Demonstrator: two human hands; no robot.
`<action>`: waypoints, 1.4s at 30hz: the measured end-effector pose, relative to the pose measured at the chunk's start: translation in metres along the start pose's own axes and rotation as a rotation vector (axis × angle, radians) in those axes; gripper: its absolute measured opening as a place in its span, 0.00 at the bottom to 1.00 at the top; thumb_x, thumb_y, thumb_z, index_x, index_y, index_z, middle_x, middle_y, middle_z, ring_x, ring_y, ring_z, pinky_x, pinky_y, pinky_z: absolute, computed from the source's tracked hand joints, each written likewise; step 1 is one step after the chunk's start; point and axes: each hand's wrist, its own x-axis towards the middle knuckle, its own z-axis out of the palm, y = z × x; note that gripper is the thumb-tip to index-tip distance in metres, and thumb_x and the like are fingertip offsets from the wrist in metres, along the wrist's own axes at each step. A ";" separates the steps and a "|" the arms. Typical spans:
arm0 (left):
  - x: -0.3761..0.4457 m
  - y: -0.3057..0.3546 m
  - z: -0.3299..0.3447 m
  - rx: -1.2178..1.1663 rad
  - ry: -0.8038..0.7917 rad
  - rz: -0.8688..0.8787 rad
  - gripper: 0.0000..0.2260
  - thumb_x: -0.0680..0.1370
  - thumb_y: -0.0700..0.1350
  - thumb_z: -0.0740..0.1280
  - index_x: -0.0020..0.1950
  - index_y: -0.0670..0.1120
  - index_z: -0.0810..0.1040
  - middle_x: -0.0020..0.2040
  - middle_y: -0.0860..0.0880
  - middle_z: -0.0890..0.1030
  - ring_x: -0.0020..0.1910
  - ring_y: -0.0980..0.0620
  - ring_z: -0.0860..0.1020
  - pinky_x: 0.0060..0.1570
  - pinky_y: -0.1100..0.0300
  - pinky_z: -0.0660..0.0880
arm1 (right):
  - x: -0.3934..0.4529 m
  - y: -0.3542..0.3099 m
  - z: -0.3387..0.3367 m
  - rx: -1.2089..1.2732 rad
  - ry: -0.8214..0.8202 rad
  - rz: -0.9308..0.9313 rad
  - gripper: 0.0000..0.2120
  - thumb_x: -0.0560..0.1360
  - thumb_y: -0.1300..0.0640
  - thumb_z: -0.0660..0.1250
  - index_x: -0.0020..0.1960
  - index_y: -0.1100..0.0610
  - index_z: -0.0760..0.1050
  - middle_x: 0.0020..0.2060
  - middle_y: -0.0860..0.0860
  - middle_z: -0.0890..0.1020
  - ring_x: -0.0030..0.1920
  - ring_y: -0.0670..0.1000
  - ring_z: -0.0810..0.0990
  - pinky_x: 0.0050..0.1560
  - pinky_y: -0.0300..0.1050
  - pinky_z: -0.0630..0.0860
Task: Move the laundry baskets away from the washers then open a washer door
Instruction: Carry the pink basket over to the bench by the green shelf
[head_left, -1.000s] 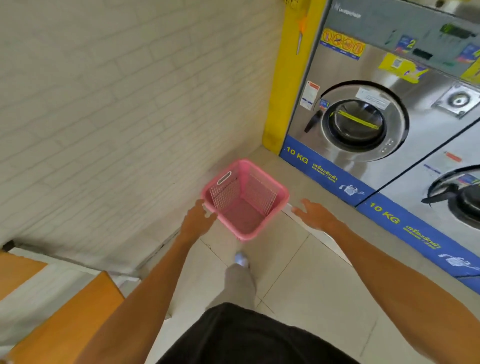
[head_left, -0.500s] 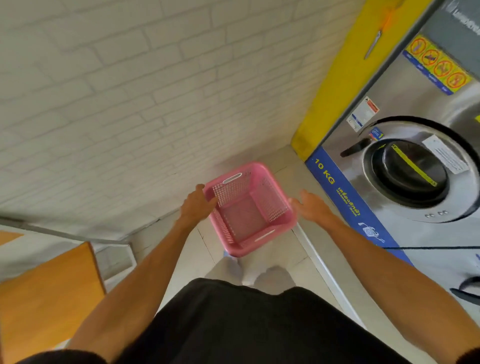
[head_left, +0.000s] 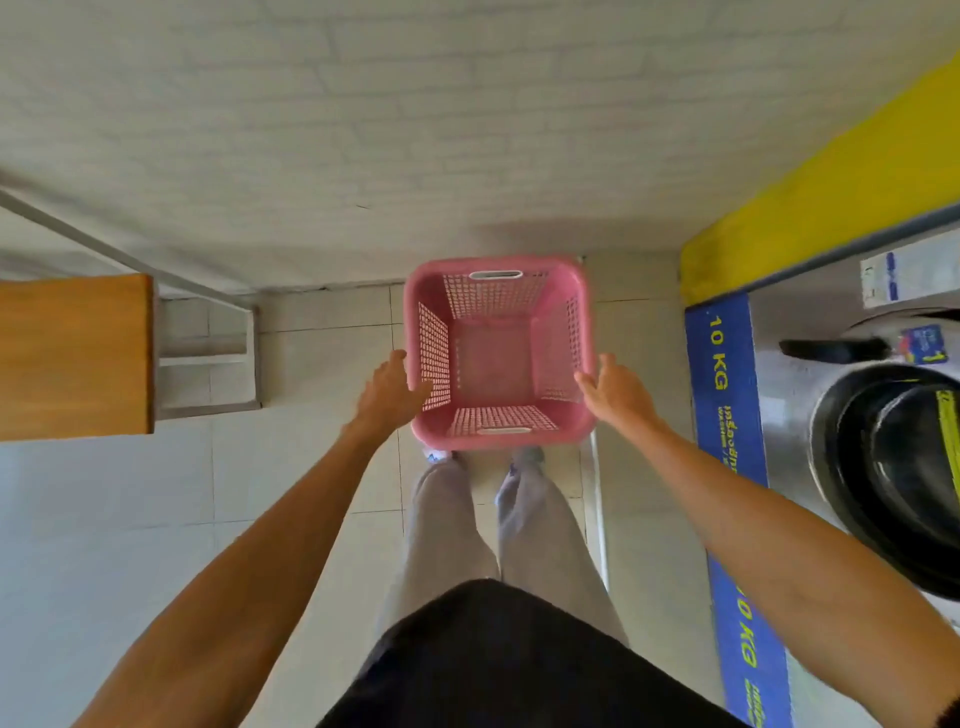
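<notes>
An empty pink laundry basket (head_left: 498, 439) sits low by the white brick wall, just ahead of my feet. My left hand (head_left: 387, 392) holds its left wall, with the thumb over the rim and the fingers outside. On the other side, my right hand (head_left: 618, 389) lies against the right rim with its fingers fairly straight. At the right edge stands a steel washer; its round dark door (head_left: 893, 467) is closed, and a black handle (head_left: 831, 348) sticks out at the door's upper left.
A wooden tabletop (head_left: 72, 358) on a grey metal frame stands at the left against the wall. A yellow pillar (head_left: 831, 208) fills the corner beside the washers. A blue "10 KG" strip (head_left: 724, 395) runs along the washer base. Pale floor tiles lie between the table and my legs.
The basket has moved left, away from the washer and toward the wall, and turned square to me. My right hand has come up against its right rim. My view tilted further down.
</notes>
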 end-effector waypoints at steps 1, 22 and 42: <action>0.011 -0.003 0.009 0.004 0.001 -0.017 0.31 0.77 0.54 0.69 0.76 0.44 0.63 0.65 0.40 0.78 0.62 0.39 0.78 0.57 0.45 0.76 | 0.015 0.005 0.007 -0.009 0.010 0.006 0.25 0.83 0.45 0.58 0.71 0.62 0.66 0.49 0.57 0.81 0.39 0.55 0.85 0.32 0.47 0.81; 0.187 -0.104 0.150 -0.061 0.109 -0.151 0.33 0.76 0.48 0.68 0.77 0.43 0.57 0.66 0.36 0.73 0.60 0.33 0.76 0.53 0.39 0.76 | 0.223 0.094 0.153 0.282 0.072 -0.065 0.27 0.81 0.54 0.66 0.74 0.62 0.59 0.56 0.61 0.82 0.33 0.48 0.82 0.25 0.31 0.76; 0.146 -0.081 0.118 -0.168 0.274 0.014 0.29 0.77 0.44 0.63 0.77 0.46 0.57 0.58 0.37 0.76 0.51 0.38 0.78 0.45 0.46 0.77 | 0.187 0.078 0.114 0.168 0.294 -0.145 0.29 0.81 0.58 0.63 0.78 0.56 0.55 0.55 0.59 0.81 0.31 0.47 0.77 0.21 0.25 0.66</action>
